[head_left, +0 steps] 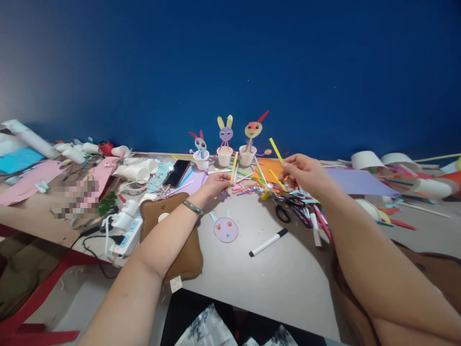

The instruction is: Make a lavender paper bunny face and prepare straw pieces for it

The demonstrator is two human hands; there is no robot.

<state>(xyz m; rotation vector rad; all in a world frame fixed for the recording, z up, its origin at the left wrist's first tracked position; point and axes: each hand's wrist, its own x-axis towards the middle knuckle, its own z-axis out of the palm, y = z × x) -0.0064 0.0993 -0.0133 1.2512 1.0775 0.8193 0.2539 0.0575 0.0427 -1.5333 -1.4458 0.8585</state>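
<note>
My right hand (295, 168) pinches a narrow yellow strip (276, 150), which stands up above the fingers. A second yellow strip (277, 179) lies just below that hand, and I cannot tell whether the fingers touch it. My left hand (218, 185) is closed on another yellow strip (234, 166), held nearly upright over a pile of coloured strips (248, 185). Nearer me lies a purple paper face (226, 229) with orange eyes and light-blue ears. A black-and-white marker (268, 242) rests to its right. Black-handled scissors (283, 214) lie in the pile by my right wrist.
Three paper-faced figures in white cups (224, 156) stand against the blue wall (230, 62). At left are a phone (176, 173), a brown cushion (187, 254) and a power strip (127, 235) with cables. White paper bowls (368, 161) and purple paper (360, 181) lie right.
</note>
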